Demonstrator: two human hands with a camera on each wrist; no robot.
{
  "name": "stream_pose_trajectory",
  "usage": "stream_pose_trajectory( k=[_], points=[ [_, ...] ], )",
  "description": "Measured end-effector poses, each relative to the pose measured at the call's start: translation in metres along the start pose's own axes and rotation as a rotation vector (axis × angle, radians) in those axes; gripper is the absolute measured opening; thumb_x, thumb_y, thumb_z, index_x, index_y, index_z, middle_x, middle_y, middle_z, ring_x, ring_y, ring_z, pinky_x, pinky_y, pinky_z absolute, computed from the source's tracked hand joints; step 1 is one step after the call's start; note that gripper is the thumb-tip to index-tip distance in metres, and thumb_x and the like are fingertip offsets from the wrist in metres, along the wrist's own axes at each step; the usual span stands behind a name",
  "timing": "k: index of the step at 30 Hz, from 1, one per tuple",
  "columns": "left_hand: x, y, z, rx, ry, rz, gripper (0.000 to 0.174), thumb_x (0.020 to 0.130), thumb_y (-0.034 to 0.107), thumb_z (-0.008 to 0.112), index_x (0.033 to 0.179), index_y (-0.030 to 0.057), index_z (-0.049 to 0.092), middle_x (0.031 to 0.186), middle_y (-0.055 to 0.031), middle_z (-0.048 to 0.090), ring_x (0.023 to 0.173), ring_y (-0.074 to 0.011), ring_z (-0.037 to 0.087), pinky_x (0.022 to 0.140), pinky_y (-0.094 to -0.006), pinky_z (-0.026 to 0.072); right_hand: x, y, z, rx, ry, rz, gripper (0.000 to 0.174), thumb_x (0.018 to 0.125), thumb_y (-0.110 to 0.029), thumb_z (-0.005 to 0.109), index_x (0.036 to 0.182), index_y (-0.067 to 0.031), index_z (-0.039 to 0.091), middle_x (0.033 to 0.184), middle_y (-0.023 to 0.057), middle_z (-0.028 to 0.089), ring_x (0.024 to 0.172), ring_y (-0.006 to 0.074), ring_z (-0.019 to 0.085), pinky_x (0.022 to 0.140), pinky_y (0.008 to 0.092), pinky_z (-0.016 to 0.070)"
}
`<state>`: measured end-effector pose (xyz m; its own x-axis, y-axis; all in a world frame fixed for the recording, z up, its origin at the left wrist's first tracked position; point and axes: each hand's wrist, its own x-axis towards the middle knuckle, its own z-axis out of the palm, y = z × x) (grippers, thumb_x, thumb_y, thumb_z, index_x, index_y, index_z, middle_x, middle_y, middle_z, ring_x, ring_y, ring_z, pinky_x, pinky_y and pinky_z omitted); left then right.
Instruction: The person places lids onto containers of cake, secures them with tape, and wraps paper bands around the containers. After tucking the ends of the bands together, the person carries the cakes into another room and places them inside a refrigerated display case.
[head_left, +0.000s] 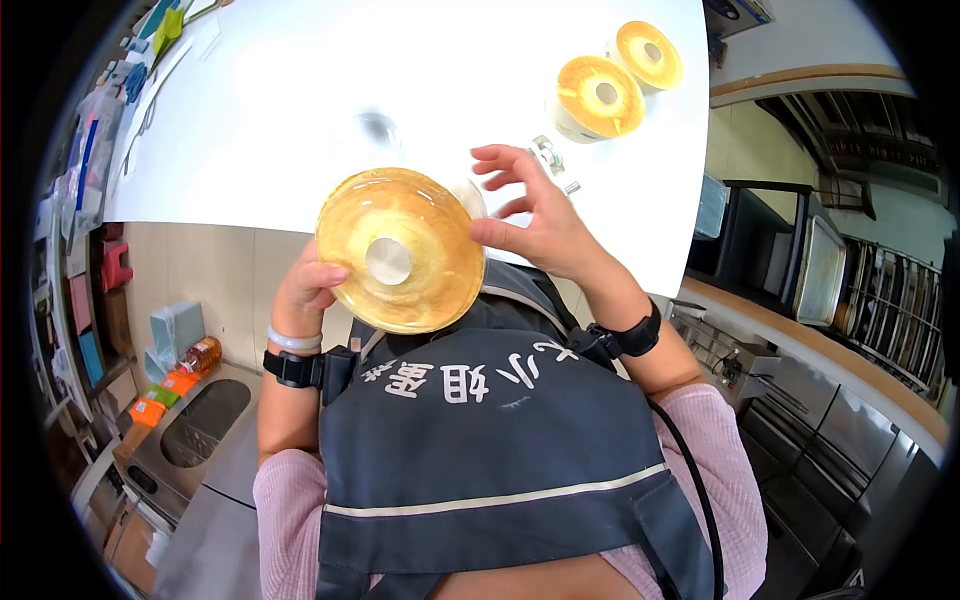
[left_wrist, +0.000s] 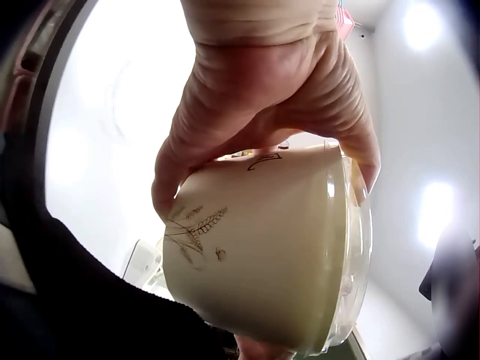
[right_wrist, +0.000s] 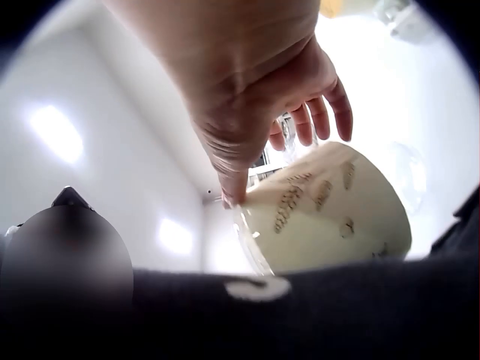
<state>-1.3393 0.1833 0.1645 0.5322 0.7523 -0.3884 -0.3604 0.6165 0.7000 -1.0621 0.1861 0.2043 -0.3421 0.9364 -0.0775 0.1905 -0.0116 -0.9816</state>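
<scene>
A ring-shaped chiffon cake (head_left: 437,215) sits in a cream paper tub (left_wrist: 255,240) printed with wheat ears, under a clear lid (left_wrist: 358,255). The tub is tilted, its top facing the head camera, over the front edge of the table. My left hand (head_left: 305,285) grips it from the side, thumb over the rim and fingers round the wall. On the opposite side my right hand (head_left: 540,220) has its fingers spread; its thumb is right at the rim, while the other fingers stand off the wall in the right wrist view.
Two more tubbed cakes (head_left: 600,95) (head_left: 650,55) stand at the back right of the white table (head_left: 250,110). A clear round piece (head_left: 375,130) lies behind the held tub. A small item (head_left: 546,155) lies past my right hand. A sink (head_left: 205,422) is at lower left, oven racks at right.
</scene>
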Motion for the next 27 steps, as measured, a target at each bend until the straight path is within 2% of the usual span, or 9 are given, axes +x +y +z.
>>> stream_pose_trajectory(
  k=[2,4,6,12,16,19,21,24,27],
  points=[
    [0.002,-0.004,-0.006,-0.029,-0.013,0.005,0.084,0.059,0.019,0.07,0.129,-0.0048,0.031,0.124,-0.016,0.046,0.113,-0.0245,0.047,0.095,-0.0327,0.0391,0.003,0.01,0.012,0.147,0.023,-0.05,0.05,0.084,-0.033,0.06,0.122,-0.0062,0.042,0.108,0.0042,0.047,0.094,0.0106,0.044,0.073,0.0258,0.0438],
    [0.002,-0.005,-0.007,-0.058,-0.019,0.013,0.084,0.059,0.019,0.07,0.13,-0.0048,0.031,0.124,-0.016,0.046,0.113,-0.0244,0.047,0.094,-0.0328,0.0398,0.004,0.013,0.02,0.383,0.042,0.082,0.058,0.084,-0.043,0.056,0.126,-0.008,0.038,0.12,0.0133,0.036,0.11,0.0213,0.04,0.087,0.0305,0.0426],
    [0.004,-0.004,-0.006,-0.054,0.033,-0.01,0.085,0.06,0.02,0.07,0.13,-0.0051,0.03,0.124,-0.0164,0.046,0.112,-0.0245,0.047,0.093,-0.033,0.0409,0.006,0.023,0.02,0.323,0.127,0.002,0.054,0.085,-0.04,0.056,0.124,-0.0077,0.039,0.115,0.0115,0.042,0.104,0.0202,0.047,0.081,0.0313,0.0452],
    [-0.004,0.005,-0.037,0.04,-0.012,-0.055,0.085,0.059,0.021,0.07,0.129,-0.0062,0.03,0.125,-0.0168,0.045,0.112,-0.025,0.047,0.093,-0.0336,0.0409,-0.004,0.119,-0.072,-0.769,0.405,0.317,0.032,0.081,-0.028,0.06,0.105,-0.0071,0.058,0.107,0.0139,0.053,0.082,0.0269,0.06,0.07,0.034,0.0481],
    [0.001,0.045,-0.004,0.139,-0.157,-0.048,0.094,0.053,0.02,0.075,0.132,-0.0018,0.028,0.126,-0.0152,0.042,0.117,-0.0241,0.043,0.099,-0.0319,0.0341,-0.012,0.156,-0.086,-0.828,0.324,0.415,0.028,0.079,-0.028,0.062,0.099,-0.009,0.062,0.099,0.0142,0.058,0.079,0.0323,0.06,0.071,0.0358,0.0477],
    [0.009,0.062,-0.004,0.261,-0.362,-0.192,0.096,0.052,0.018,0.075,0.133,0.0,0.027,0.127,-0.0143,0.041,0.118,-0.0233,0.041,0.1,-0.0309,0.0311,-0.009,0.157,-0.086,-0.601,0.342,0.446,0.026,0.077,-0.026,0.065,0.092,-0.0053,0.064,0.085,0.0119,0.063,0.073,0.0243,0.061,0.065,0.031,0.048],
    [0.013,0.068,0.004,0.281,-0.388,-0.237,0.096,0.052,0.017,0.075,0.133,-0.0003,0.028,0.126,-0.0141,0.042,0.117,-0.023,0.042,0.1,-0.0309,0.0312,-0.004,0.15,-0.086,-0.235,0.406,0.743,0.022,0.076,-0.022,0.067,0.085,-0.0017,0.064,0.074,0.0087,0.064,0.069,0.0152,0.06,0.061,0.0253,0.0469],
    [0.021,0.069,0.01,0.316,-0.433,-0.285,0.094,0.052,0.015,0.072,0.133,-0.001,0.029,0.125,-0.0136,0.042,0.116,-0.0228,0.042,0.1,-0.0309,0.0315,-0.008,0.155,-0.085,0.005,0.491,0.744,0.023,0.076,-0.02,0.068,0.087,0.0001,0.063,0.076,0.0058,0.063,0.068,0.0099,0.057,0.058,0.0213,0.0449],
    [0.026,0.069,0.013,0.358,-0.519,-0.282,0.091,0.053,0.016,0.07,0.133,-0.0017,0.031,0.126,-0.0139,0.042,0.117,-0.0234,0.042,0.1,-0.0306,0.0312,-0.025,0.154,-0.083,0.227,0.517,0.707,0.023,0.079,-0.016,0.063,0.097,-0.0016,0.06,0.087,0.0065,0.063,0.079,0.0138,0.059,0.066,0.0255,0.0482]
  ],
)
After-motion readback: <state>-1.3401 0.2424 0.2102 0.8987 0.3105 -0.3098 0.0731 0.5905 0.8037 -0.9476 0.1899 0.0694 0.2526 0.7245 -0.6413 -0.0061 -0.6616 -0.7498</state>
